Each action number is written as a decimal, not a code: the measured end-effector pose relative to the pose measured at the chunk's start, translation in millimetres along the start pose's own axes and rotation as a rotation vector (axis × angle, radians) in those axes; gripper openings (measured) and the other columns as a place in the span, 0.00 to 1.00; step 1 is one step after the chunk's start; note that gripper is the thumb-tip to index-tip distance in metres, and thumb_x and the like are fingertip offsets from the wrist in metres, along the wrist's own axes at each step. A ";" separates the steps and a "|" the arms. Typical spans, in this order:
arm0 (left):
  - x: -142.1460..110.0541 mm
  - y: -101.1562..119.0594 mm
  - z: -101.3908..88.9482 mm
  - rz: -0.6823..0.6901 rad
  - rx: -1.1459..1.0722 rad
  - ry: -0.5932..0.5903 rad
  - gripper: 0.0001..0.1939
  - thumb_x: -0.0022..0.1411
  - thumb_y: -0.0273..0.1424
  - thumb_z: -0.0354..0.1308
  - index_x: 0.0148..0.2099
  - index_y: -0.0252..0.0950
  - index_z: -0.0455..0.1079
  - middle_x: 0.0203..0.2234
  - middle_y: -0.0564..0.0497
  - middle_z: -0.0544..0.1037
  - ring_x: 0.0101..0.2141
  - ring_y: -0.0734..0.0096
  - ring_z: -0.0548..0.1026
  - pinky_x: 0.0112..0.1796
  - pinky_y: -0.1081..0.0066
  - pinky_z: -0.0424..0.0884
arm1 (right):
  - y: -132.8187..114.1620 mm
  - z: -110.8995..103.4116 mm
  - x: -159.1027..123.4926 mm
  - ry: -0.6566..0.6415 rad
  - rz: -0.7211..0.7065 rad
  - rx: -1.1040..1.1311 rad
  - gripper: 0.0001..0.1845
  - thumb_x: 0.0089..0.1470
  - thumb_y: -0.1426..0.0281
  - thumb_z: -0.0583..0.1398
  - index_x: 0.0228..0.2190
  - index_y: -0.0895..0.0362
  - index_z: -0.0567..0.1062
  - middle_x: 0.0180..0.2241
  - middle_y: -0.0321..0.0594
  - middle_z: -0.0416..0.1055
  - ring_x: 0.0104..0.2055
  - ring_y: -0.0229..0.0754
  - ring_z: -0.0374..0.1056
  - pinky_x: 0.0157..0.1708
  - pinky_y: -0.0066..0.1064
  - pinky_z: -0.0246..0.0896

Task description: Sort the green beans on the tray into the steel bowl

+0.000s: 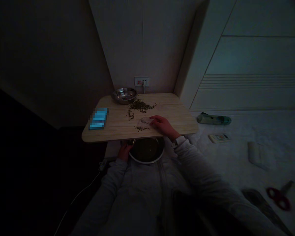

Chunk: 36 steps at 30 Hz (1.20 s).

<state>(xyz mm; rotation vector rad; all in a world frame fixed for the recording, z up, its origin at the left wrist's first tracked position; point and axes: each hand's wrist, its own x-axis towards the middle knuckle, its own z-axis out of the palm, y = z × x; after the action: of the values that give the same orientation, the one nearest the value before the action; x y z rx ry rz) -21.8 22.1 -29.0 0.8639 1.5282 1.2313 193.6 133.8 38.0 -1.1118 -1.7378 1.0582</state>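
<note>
My right hand (165, 126) reaches over the small wooden table (177, 114), its fingers closed on the edge of a clear round plastic lid (140, 120). Small dark-green beans (140, 105), like mung beans, lie in a pile at the back. A smaller scatter of them lies by the lid, towards the front edge. Below that edge, a wide metal basin (147, 162) rests on my lap with dark contents I cannot make out clearly. My left hand (125, 150) grips the basin's left rim.
A shiny metal bowl (125, 95) stands at the table's back left, with a lit phone (98, 119) in front. A wall socket (142, 81) is behind. On the white bedding at right lie a green bottle-like object (214, 119), a pale box (219, 137) and red-handled scissors (278, 197).
</note>
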 end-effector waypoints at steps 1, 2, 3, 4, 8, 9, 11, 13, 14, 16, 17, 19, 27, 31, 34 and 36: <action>0.3 -0.4 0.0 0.012 0.005 0.010 0.13 0.37 0.37 0.62 0.28 0.36 0.76 0.31 0.46 0.80 0.44 0.51 0.73 0.47 0.61 0.65 | 0.9 -0.2 0.4 -0.001 -0.001 0.012 0.16 0.46 0.72 0.56 0.39 0.59 0.75 0.27 0.36 0.74 0.28 0.36 0.65 0.33 0.27 0.58; 0.6 -0.7 -0.1 0.022 0.007 0.013 0.12 0.37 0.36 0.62 0.28 0.37 0.76 0.32 0.46 0.80 0.44 0.52 0.73 0.47 0.61 0.65 | 1.6 -0.3 0.7 -0.003 0.001 0.019 0.16 0.46 0.72 0.56 0.38 0.58 0.75 0.27 0.35 0.74 0.28 0.36 0.65 0.33 0.27 0.58; 0.8 -1.0 -0.1 0.029 0.004 0.018 0.12 0.37 0.36 0.62 0.28 0.37 0.76 0.32 0.47 0.80 0.44 0.52 0.73 0.47 0.62 0.65 | 2.0 -0.5 0.8 -0.002 0.006 0.023 0.15 0.46 0.72 0.56 0.38 0.58 0.75 0.26 0.35 0.74 0.28 0.36 0.65 0.33 0.28 0.58; 1.0 -1.1 -0.2 0.026 -0.001 0.018 0.12 0.37 0.35 0.62 0.28 0.38 0.76 0.32 0.47 0.80 0.44 0.52 0.73 0.47 0.62 0.65 | 1.9 -0.6 0.7 0.000 0.010 0.022 0.15 0.45 0.72 0.56 0.37 0.57 0.75 0.26 0.34 0.74 0.28 0.36 0.65 0.33 0.28 0.58; 1.2 -1.3 0.6 -0.005 -0.034 -0.007 0.12 0.36 0.35 0.63 0.28 0.37 0.76 0.30 0.48 0.80 0.42 0.53 0.74 0.46 0.61 0.67 | -1.8 -1.0 -2.0 -0.029 0.008 0.002 0.14 0.44 0.72 0.57 0.36 0.57 0.76 0.24 0.33 0.74 0.29 0.37 0.66 0.34 0.28 0.58; 1.3 -1.5 1.2 -0.005 -0.050 -0.006 0.13 0.36 0.35 0.63 0.29 0.37 0.76 0.30 0.48 0.80 0.42 0.53 0.74 0.46 0.61 0.67 | -3.1 -1.0 -3.0 -0.049 0.008 -0.001 0.14 0.44 0.73 0.57 0.35 0.57 0.76 0.24 0.34 0.74 0.29 0.37 0.66 0.34 0.28 0.58; 1.6 -2.2 2.6 0.004 -0.070 0.003 0.13 0.37 0.35 0.62 0.30 0.37 0.76 0.31 0.48 0.80 0.43 0.53 0.74 0.46 0.60 0.66 | -5.1 -0.6 -4.8 -0.086 0.023 0.000 0.15 0.43 0.73 0.58 0.36 0.57 0.76 0.25 0.34 0.74 0.29 0.37 0.65 0.33 0.27 0.58; 2.0 -2.8 3.8 0.007 -0.066 0.025 0.11 0.37 0.35 0.62 0.28 0.37 0.75 0.31 0.47 0.80 0.44 0.53 0.73 0.47 0.60 0.66 | -5.6 0.1 -5.7 -0.103 0.045 0.010 0.15 0.44 0.72 0.58 0.37 0.58 0.76 0.26 0.35 0.75 0.29 0.36 0.65 0.32 0.27 0.58; 2.1 -3.1 4.1 0.007 -0.058 0.026 0.10 0.37 0.35 0.62 0.27 0.38 0.75 0.31 0.46 0.80 0.44 0.52 0.73 0.47 0.59 0.66 | -5.3 0.5 -5.6 -0.108 0.052 0.019 0.15 0.44 0.72 0.58 0.38 0.58 0.76 0.26 0.35 0.75 0.29 0.36 0.66 0.32 0.27 0.58; 2.1 -3.5 4.1 0.013 -0.041 0.020 0.09 0.37 0.35 0.61 0.26 0.38 0.75 0.31 0.46 0.79 0.44 0.52 0.73 0.47 0.59 0.65 | -4.1 1.3 -5.1 -0.111 0.058 0.031 0.16 0.45 0.72 0.58 0.38 0.58 0.75 0.27 0.35 0.75 0.29 0.36 0.66 0.33 0.26 0.58; 2.0 -3.7 4.0 0.018 -0.041 0.017 0.10 0.37 0.35 0.62 0.26 0.38 0.75 0.31 0.46 0.79 0.44 0.52 0.73 0.47 0.60 0.65 | -3.4 1.5 -4.8 -0.115 0.057 0.033 0.16 0.45 0.72 0.57 0.39 0.58 0.75 0.27 0.35 0.75 0.29 0.36 0.65 0.32 0.26 0.58; 1.8 -4.3 3.6 0.030 -0.053 0.013 0.11 0.38 0.35 0.62 0.28 0.38 0.76 0.33 0.47 0.79 0.45 0.53 0.72 0.48 0.61 0.65 | -2.6 1.7 -4.6 -0.120 0.058 0.024 0.17 0.44 0.72 0.58 0.39 0.58 0.76 0.27 0.35 0.74 0.28 0.36 0.65 0.32 0.26 0.57; 1.7 -3.1 2.1 0.013 -0.052 0.003 0.12 0.36 0.35 0.62 0.29 0.37 0.76 0.31 0.48 0.80 0.43 0.54 0.74 0.46 0.61 0.66 | -7.2 1.0 -6.3 -0.106 0.079 -0.061 0.16 0.41 0.71 0.60 0.35 0.58 0.78 0.27 0.34 0.73 0.29 0.36 0.63 0.32 0.26 0.56; 0.4 -2.1 2.1 0.034 -0.059 0.031 0.13 0.37 0.35 0.61 0.30 0.37 0.76 0.34 0.47 0.80 0.46 0.53 0.72 0.48 0.61 0.64 | -9.5 0.5 -6.4 -0.111 0.046 -0.025 0.11 0.40 0.72 0.58 0.28 0.58 0.78 0.29 0.35 0.74 0.32 0.37 0.65 0.36 0.27 0.58; -0.6 -1.7 2.2 0.026 -0.056 0.016 0.13 0.38 0.35 0.62 0.31 0.37 0.76 0.36 0.47 0.80 0.47 0.53 0.72 0.49 0.61 0.64 | -8.3 -0.6 -5.5 -0.090 0.023 0.031 0.11 0.39 0.72 0.56 0.26 0.58 0.77 0.28 0.35 0.73 0.32 0.38 0.66 0.37 0.27 0.58; -0.9 -1.5 2.2 0.015 -0.068 0.011 0.14 0.38 0.34 0.62 0.31 0.37 0.76 0.37 0.47 0.80 0.47 0.54 0.72 0.49 0.61 0.65 | -6.6 -1.4 -4.7 -0.019 0.038 0.058 0.12 0.39 0.71 0.55 0.27 0.58 0.76 0.25 0.34 0.72 0.30 0.37 0.65 0.35 0.28 0.59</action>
<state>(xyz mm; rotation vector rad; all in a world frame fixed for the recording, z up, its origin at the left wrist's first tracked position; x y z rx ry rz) -19.4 21.6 -30.4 0.8270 1.4819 1.2934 194.5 128.0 43.7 -1.1061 -1.6966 1.1388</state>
